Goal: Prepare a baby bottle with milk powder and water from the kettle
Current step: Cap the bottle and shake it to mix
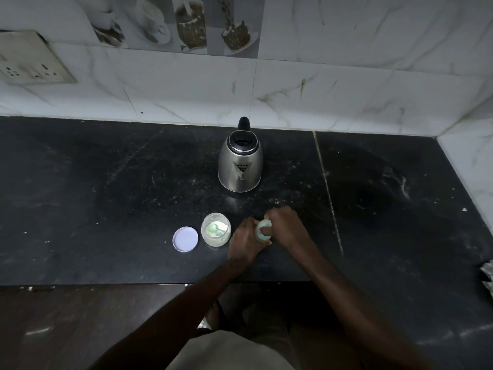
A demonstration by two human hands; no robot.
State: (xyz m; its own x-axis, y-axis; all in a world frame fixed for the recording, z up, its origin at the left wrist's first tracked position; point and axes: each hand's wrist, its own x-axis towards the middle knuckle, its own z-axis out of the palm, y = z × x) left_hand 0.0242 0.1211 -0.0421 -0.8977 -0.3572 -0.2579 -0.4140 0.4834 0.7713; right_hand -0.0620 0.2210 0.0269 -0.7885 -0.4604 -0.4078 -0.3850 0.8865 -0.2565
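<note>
Looks early. Clasping bottle (266, 224) in left grip (244, 243) and right grip (284, 224), both curled round it, at front of surface (106, 182), just right of open jar (215, 232) and lid (185, 239). Probably twisting its top; too dim to confirm. Yet to pour from kettle (240, 161) behind.

Pale-blue baby bottle (263, 231) gripped by left hand (244, 240) and right hand (285, 222); open powder jar (215, 233) beside; steel kettle (240, 164) upright behind.
</note>
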